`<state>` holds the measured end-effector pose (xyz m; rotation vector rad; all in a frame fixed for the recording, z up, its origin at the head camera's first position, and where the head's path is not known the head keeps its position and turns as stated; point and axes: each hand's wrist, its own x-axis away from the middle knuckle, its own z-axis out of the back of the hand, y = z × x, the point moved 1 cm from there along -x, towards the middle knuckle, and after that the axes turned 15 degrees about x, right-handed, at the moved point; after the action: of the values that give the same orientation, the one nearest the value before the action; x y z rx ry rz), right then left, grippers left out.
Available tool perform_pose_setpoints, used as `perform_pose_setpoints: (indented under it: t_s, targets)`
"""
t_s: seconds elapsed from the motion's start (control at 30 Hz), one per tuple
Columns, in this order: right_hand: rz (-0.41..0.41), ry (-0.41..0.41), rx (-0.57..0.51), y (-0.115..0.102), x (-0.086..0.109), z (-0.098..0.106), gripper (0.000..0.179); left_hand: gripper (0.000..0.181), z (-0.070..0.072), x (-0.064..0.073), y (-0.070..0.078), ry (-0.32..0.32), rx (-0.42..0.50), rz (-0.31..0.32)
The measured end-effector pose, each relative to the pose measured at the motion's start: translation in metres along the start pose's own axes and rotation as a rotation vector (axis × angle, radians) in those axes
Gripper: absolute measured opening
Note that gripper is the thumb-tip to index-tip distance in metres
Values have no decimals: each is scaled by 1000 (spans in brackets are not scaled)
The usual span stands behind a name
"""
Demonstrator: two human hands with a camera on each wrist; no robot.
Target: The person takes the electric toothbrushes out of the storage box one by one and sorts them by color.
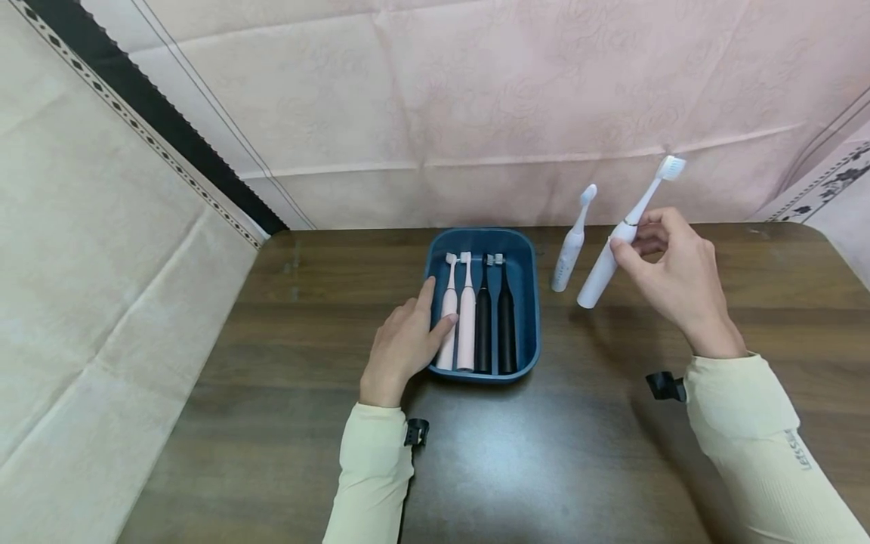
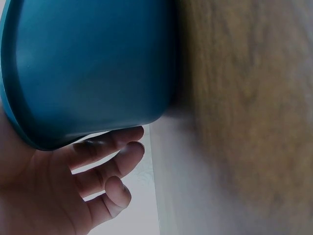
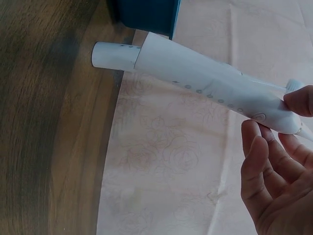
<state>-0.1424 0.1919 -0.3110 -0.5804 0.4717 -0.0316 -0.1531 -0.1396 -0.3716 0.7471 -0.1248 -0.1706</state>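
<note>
A blue tray [image 1: 529, 317] holds two pale pink electric toothbrushes [image 1: 466, 325] and two black electric toothbrushes [image 1: 506, 325], side by side with heads toward the far end. My left hand [image 1: 402, 344] grips the tray's left wall. In the left wrist view, its fingers [image 2: 110, 142] lie along the tray's outside; the thumb is hidden there. My right hand [image 1: 673, 272] pinches a white electric toothbrush [image 1: 607, 264] near its neck, tilted with brush head up and base above the table. Beside it a second white electric toothbrush [image 1: 569, 253] stands upright on the table, right of the tray.
The wooden table [image 1: 285, 423] ends at a far edge just behind the tray. Pale patterned cloth [image 1: 408, 91] hangs behind it, and more light cloth [image 1: 81, 302] lies to the left. Black camera mounts [image 1: 666, 386] sit at both wrists.
</note>
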Motion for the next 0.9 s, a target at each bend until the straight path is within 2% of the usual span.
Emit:
perform_pose_setpoints:
  t_s: [0.9]
  targets:
    - [-29,-13,43,6,-20,-10,37,74,0,-1,0,-6,4,10]
